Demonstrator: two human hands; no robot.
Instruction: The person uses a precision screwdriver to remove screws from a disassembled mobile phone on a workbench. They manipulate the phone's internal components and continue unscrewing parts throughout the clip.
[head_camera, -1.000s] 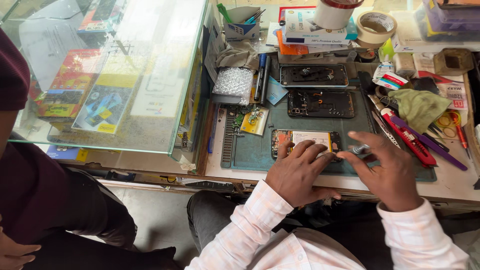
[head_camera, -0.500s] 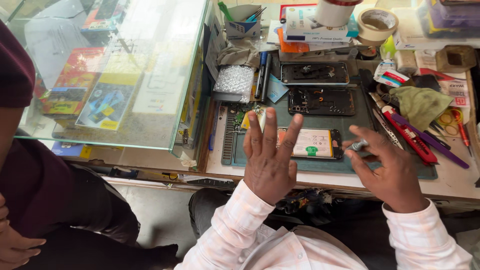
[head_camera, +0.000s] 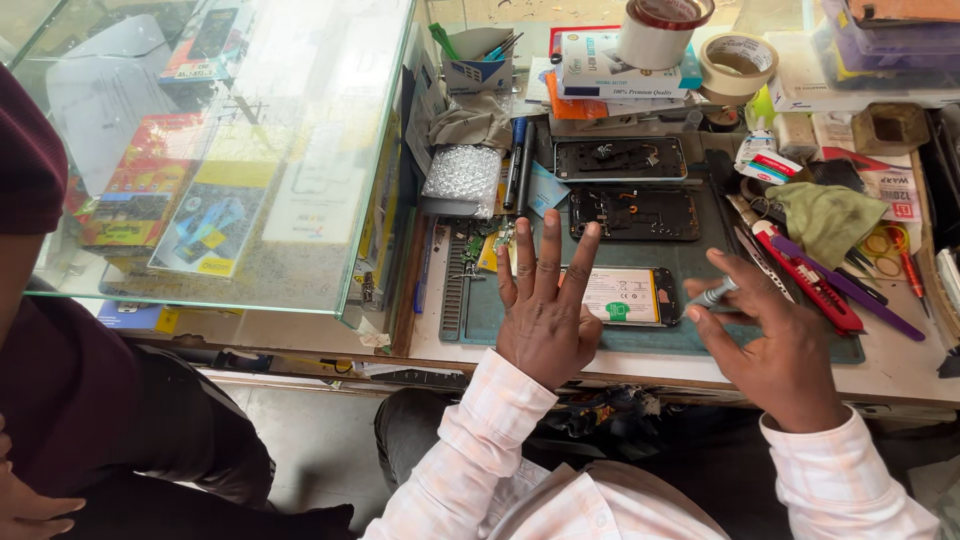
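Now left hand (head_camera: 543, 310) splayed; right hand (head_camera: 775, 335) pinches tool (head_camera: 712, 294).

— What do you log for the surroundings?
— I note a glass display counter (head_camera: 250, 150) at left, boxed goods under its top, daylight glaring off the pane. A pale workbench (head_camera: 900, 370) stands beside it.
— Floor?
— Grey floor (head_camera: 320, 450), smooth, in shade beneath the counter edge.
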